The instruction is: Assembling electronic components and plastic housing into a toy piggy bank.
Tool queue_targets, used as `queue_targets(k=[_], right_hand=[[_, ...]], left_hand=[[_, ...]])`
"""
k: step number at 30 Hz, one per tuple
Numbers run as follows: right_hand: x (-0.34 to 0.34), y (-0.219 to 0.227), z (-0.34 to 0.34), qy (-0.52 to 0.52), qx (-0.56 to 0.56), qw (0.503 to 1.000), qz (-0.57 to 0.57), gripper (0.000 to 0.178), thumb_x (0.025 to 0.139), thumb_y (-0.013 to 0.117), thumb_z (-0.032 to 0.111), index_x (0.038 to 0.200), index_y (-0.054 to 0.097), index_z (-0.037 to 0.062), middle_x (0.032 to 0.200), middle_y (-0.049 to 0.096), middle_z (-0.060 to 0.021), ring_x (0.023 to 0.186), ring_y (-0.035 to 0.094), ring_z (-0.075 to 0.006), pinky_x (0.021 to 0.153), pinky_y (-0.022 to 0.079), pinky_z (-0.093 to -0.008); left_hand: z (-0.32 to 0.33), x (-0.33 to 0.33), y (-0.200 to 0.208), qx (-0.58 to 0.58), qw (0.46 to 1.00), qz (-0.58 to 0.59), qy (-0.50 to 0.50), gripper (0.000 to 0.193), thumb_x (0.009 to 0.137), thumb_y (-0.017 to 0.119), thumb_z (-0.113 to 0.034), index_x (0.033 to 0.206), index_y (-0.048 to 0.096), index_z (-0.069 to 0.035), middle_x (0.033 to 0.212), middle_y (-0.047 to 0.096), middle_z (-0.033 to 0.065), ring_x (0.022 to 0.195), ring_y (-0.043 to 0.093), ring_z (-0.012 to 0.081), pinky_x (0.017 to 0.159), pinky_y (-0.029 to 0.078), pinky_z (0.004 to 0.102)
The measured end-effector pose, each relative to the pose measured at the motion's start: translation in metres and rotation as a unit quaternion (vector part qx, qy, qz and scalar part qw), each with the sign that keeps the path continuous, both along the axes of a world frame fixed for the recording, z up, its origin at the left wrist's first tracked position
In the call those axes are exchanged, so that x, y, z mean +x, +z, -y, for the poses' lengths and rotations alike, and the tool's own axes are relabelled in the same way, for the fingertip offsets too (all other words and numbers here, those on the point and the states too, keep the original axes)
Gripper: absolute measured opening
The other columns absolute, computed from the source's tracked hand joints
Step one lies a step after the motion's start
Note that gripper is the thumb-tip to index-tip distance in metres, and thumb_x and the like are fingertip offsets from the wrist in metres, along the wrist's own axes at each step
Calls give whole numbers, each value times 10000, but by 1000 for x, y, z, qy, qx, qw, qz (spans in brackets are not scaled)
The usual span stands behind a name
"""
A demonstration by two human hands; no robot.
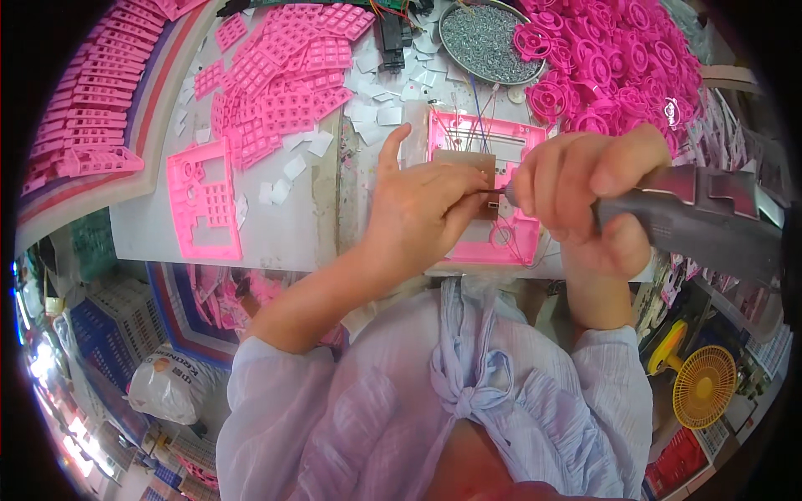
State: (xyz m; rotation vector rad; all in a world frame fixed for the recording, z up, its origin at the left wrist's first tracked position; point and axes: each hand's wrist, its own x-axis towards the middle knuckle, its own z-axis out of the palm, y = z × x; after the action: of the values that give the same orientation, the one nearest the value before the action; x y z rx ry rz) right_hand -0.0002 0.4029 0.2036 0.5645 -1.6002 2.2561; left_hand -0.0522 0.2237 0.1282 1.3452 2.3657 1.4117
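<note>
My right hand [585, 188] is wrapped around a dark grey electric screwdriver [702, 221], held nearly level, its bit pointing left. The bit reaches a brown circuit board [464, 159] inside a pink plastic housing [525, 238]. My left hand [413, 204] lies over the board's left side, thumb and forefinger pinched together at the bit's tip; what they hold is hidden. Its little finger sticks out to the far left. Thin coloured wires [480, 121] rise from the board's far edge.
Left of the work stands a separate pink panel [203, 200]. Behind it are piled pink keypad frames [288, 83] and white paper squares [292, 169]. A round tray [499, 82] of screws and a magenta heap of ring-shaped parts [618, 58] lie far right. A yellow fan [704, 387] stands lower right.
</note>
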Motion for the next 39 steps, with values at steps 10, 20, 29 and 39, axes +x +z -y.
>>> queue_targets(k=[10, 20, 29, 39], right_hand=[[6, 2, -3, -24, -6, 999, 24, 283, 978, 663, 316, 1117, 501, 131, 596, 480, 29, 497, 442, -118, 507, 389, -307], [16, -22, 17, -40, -24, 992, 117, 307, 955, 715, 291, 1053, 487, 110, 590, 478, 15, 510, 454, -122, 530, 413, -314], [19, -28, 32, -27, -10, 994, 107, 297, 943, 730, 251, 1035, 490, 103, 619, 500, -2, 511, 482, -130, 526, 433, -323], [16, -34, 28, 36, 94, 993, 59, 165, 867, 721, 33, 921, 565, 20, 708, 627, -78, 593, 595, -140, 519, 467, -308]], left_hand=[[-9, -15, 11, -44, 992, -107, -51, 155, 790, 789, -179, 881, 675, -129, 935, 746, 16, 860, 709, 187, 1149, 263, 590], [-132, -152, -12, -255, 917, -306, 21, 162, 799, 654, -208, 802, 772, -97, 814, 727, 91, 908, 675, 298, 817, 435, 477], [-135, -148, -20, -218, 929, -298, 14, 154, 787, 640, -180, 751, 767, -101, 825, 744, 106, 882, 690, 271, 821, 426, 467], [-110, -146, -7, -49, 952, -296, 52, 146, 828, 634, -200, 775, 732, -106, 849, 721, 107, 845, 680, 287, 810, 431, 476]])
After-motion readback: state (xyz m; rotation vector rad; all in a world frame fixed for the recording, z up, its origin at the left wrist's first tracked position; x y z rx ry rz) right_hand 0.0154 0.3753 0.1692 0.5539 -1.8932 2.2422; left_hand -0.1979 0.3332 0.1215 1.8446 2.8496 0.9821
